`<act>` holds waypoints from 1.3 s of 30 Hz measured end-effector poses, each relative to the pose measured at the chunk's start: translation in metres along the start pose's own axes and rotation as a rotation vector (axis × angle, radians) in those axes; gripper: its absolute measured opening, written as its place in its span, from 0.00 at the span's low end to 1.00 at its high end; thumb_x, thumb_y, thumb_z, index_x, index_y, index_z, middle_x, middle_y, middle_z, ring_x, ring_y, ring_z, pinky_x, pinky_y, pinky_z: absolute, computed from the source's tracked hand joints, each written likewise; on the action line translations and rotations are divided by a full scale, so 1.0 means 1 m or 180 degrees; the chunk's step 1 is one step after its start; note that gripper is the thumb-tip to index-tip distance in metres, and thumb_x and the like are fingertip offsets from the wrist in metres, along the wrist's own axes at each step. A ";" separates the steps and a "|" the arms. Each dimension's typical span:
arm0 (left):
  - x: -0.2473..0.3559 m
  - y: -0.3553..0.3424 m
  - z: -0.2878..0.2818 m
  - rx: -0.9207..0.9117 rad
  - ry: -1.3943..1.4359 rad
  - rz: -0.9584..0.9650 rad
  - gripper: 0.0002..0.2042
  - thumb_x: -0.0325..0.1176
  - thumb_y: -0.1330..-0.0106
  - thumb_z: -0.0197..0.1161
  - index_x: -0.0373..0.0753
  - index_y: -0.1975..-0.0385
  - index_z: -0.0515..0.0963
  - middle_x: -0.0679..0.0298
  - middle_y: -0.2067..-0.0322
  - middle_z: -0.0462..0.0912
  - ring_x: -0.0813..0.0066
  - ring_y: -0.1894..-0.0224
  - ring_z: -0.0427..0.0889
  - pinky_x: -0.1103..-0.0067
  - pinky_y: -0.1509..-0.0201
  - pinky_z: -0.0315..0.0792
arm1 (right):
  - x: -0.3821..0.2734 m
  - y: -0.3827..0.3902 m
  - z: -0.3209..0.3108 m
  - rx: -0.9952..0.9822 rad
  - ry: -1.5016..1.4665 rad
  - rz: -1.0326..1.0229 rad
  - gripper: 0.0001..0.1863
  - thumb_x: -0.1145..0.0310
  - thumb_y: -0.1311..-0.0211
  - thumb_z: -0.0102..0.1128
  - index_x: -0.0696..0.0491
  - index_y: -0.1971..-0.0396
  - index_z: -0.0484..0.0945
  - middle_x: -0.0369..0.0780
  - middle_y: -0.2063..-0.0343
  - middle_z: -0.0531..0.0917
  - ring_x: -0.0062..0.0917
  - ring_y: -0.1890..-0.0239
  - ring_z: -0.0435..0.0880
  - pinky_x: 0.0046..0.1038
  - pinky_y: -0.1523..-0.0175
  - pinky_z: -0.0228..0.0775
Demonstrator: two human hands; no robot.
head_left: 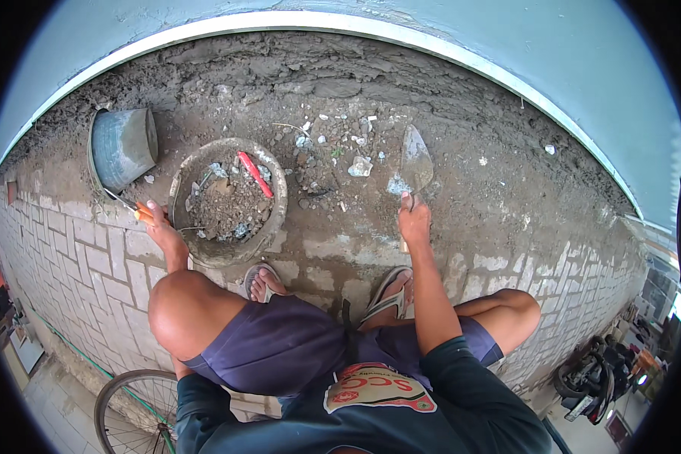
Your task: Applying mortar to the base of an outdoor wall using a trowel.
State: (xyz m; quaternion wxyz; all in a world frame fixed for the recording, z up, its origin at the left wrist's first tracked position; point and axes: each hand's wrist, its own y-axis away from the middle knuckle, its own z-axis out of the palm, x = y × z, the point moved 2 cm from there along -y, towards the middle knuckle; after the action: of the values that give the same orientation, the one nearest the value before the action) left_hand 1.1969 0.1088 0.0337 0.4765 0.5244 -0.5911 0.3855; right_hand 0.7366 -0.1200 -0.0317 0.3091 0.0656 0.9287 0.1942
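My right hand [415, 222] is closed round the handle of a pointed trowel [417, 163], whose broad blade lies over the dirt, pointing away from me. My left hand [163, 227] grips an orange-handled tool [144, 215] with a narrow metal blade; its exact kind does not show. This hand is beside a round, mud-caked basin [280, 181], which holds soil, rubble and a red, stick-like piece [255, 174]. Behind the left hand a grey-blue bucket [125, 148] lies on its side. Pale rubble chunks [361, 166] are scattered between basin and trowel.
Bare soil runs along the foot of a pale blue wall [461, 30]. Paving bricks [117, 250] cover the ground around my sandalled feet. Behind me are a bicycle wheel [101, 416] at the left and a motorcycle [583, 371] at the right.
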 end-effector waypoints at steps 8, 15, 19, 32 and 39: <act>-0.005 -0.003 -0.005 -0.0083 -0.0077 -0.0249 0.19 0.52 0.31 0.55 0.40 0.70 0.71 0.75 0.78 0.61 0.83 0.75 0.57 0.81 0.70 0.52 | -0.084 0.076 0.059 -0.0561 0.0235 -0.0267 0.24 0.56 0.36 0.52 0.65 0.77 0.79 0.61 0.76 0.79 0.58 0.68 0.79 0.51 0.60 0.69; -0.005 -0.008 -0.003 -0.0189 -0.0079 -0.0279 0.18 0.50 0.31 0.56 0.39 0.66 0.70 0.74 0.79 0.63 0.84 0.77 0.58 0.81 0.72 0.54 | -0.051 0.013 0.006 0.0207 0.1302 -0.1189 0.17 0.59 0.42 0.58 0.61 0.72 0.77 0.55 0.77 0.81 0.54 0.68 0.81 0.49 0.63 0.72; -0.006 -0.009 -0.002 -0.0157 -0.0039 -0.0404 0.19 0.51 0.32 0.57 0.38 0.63 0.72 0.74 0.77 0.63 0.83 0.75 0.58 0.82 0.69 0.53 | -0.034 0.015 0.022 -0.0010 0.1126 -0.1080 0.17 0.60 0.43 0.58 0.62 0.73 0.77 0.55 0.74 0.81 0.54 0.68 0.81 0.47 0.61 0.74; -0.007 -0.011 -0.005 -0.0392 -0.0245 -0.0211 0.19 0.52 0.30 0.54 0.40 0.59 0.70 0.74 0.75 0.61 0.82 0.73 0.57 0.81 0.68 0.54 | -0.038 0.021 0.005 -0.0584 0.0883 -0.0372 0.16 0.60 0.46 0.61 0.60 0.69 0.79 0.55 0.67 0.82 0.51 0.62 0.81 0.45 0.55 0.74; -0.005 -0.003 0.003 -0.0068 -0.0012 -0.0381 0.22 0.52 0.31 0.55 0.38 0.53 0.70 0.72 0.73 0.63 0.82 0.72 0.59 0.82 0.68 0.54 | -0.028 0.037 0.017 -0.0212 0.1224 -0.1381 0.15 0.61 0.45 0.60 0.60 0.75 0.80 0.56 0.75 0.81 0.52 0.68 0.82 0.45 0.61 0.75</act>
State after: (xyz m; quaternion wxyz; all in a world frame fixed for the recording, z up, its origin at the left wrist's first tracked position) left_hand 1.1996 0.1067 0.0278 0.5032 0.5544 -0.5637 0.3489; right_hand 0.7694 -0.0869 -0.0139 0.1636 -0.1827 0.9557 0.1628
